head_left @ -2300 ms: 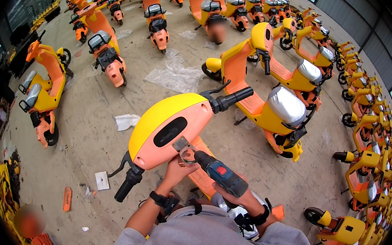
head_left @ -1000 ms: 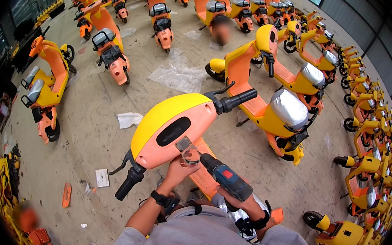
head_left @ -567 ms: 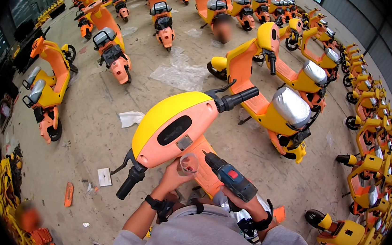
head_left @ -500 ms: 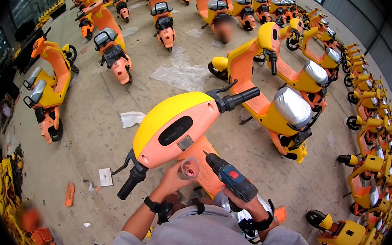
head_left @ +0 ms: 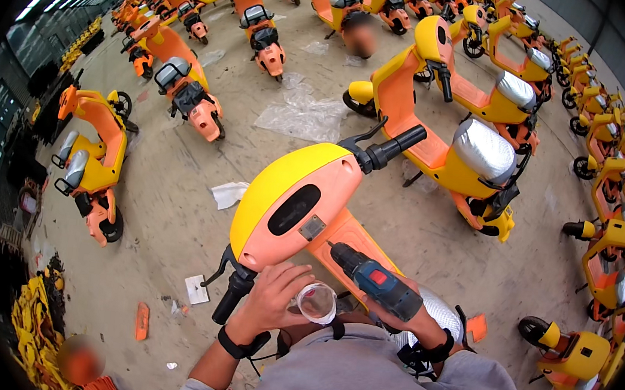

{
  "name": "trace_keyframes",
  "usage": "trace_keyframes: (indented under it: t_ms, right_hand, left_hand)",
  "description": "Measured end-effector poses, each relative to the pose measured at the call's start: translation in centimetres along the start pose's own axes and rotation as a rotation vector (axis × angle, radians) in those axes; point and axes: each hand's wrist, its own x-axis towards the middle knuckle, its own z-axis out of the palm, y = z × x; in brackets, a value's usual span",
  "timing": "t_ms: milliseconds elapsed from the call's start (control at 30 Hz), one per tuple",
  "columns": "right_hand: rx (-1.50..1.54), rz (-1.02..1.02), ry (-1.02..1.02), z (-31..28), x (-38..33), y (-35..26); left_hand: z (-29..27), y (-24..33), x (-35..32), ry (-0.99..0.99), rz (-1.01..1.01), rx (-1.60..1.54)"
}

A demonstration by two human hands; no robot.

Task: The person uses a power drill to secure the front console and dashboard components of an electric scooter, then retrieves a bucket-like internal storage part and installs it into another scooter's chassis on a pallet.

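My left hand (head_left: 272,300) is closed around a clear plastic cup (head_left: 316,304), tilted so that its round mouth shows. Something small and reddish shows inside the cup; I cannot make out what. In my right hand (head_left: 400,301) is a dark blue cordless drill (head_left: 385,286) with a red patch on its body, its bit pointing up and left. Both hands are over the near side of a yellow and orange electric scooter (head_left: 271,191). The drill bit appears close to the small metal plate (head_left: 312,227) on the scooter's head; whether they touch I cannot tell.
Another scooter (head_left: 421,160) with a silver-wrapped seat stands just ahead on the right, and one (head_left: 99,148) at the left. Rows of scooters fill the far and right sides. Plastic sheeting (head_left: 305,112), a white sheet (head_left: 228,194) and an orange part (head_left: 142,321) lie on the floor.
The view has shifted, so the scene sits further right. My left hand has turned the cup and brought it nearer to me. The drill stays in my right hand.
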Motion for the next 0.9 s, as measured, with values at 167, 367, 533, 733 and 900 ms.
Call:
trace_keyframes:
  t_ms: [167,367,533,733,900]
  right_hand:
    - [0.095,0.013,-0.003,1.2,0.0,-0.3]
    - [0.107,0.018,-0.002,1.5,0.7,-1.9]
    - [0.066,0.075,0.023,2.6,0.9,-2.4]
    - [-0.028,0.125,0.087,4.8,1.1,-3.6]
    - [-0.051,0.266,0.124,6.1,1.4,-6.5]
  left_hand:
    - [-1.3,-0.9,0.6,-0.131,-0.027,0.099]
    - [-1.1,-2.4,1.8,-0.162,0.016,0.106]
    - [-1.1,-3.6,2.7,-0.236,0.028,0.104]
    - [-1.1,-4.2,2.1,-0.257,0.02,0.045]
    - [-1.3,-4.9,2.0,-0.253,0.029,-0.03]
